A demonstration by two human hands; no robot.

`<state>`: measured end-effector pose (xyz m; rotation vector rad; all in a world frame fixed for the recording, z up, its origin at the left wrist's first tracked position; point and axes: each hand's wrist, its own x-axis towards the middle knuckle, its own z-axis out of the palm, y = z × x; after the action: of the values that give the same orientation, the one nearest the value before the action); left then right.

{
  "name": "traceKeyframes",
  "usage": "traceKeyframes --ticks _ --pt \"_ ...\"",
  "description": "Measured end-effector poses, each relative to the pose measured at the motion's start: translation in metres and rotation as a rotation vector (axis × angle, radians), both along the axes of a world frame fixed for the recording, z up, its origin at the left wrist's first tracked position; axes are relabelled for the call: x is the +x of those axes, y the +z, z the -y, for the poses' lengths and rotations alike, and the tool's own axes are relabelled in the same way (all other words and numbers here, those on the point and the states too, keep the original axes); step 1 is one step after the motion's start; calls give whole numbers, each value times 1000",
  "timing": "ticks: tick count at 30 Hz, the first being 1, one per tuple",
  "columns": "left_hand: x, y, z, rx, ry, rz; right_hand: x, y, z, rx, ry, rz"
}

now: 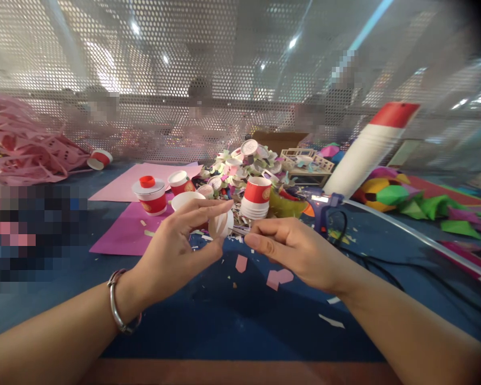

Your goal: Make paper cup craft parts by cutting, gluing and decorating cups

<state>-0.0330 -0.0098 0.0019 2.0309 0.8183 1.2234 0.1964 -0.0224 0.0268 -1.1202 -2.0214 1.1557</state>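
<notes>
My left hand holds a small white paper disc between thumb and fingertips, above the blue table cover. A bracelet circles that wrist. My right hand is closed on a thin, silvery tool whose tip meets the disc; I cannot tell what kind of tool it is. Both hands hover just in front of a stack of red and white paper cups. Pink paper scraps lie on the cover below my hands.
A blue glue gun with a black cord stands right of the cups. Behind are a heap of cut paper pieces, more cups on pink sheets, a tall leaning cup stack, coloured folded paper, and a perforated screen.
</notes>
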Motion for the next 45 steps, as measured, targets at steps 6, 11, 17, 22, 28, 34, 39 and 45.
traceKeyframes --ticks 6,11,17,22,28,34,39,45 --pt "1 1 2 -40 7 -33 4 -4 -2 -1 -22 -20" --pt "4 -3 -1 -307 -119 98 8 -3 -4 -19 -24 -2" --pt "5 -2 -2 -387 -168 181 6 4 -1 -13 -5 65" --pt "5 -2 -2 -394 -167 200 3 5 1 -71 -9 63" --pt "4 -4 -2 -352 -159 178 2 5 0 -87 -6 65" --pt "4 -3 0 -298 -117 154 3 5 1 -60 -13 72" --pt "5 -3 0 -270 -105 141 4 4 1 -44 -7 69" --pt "5 -3 3 -173 -22 121 6 2 2 15 0 107"
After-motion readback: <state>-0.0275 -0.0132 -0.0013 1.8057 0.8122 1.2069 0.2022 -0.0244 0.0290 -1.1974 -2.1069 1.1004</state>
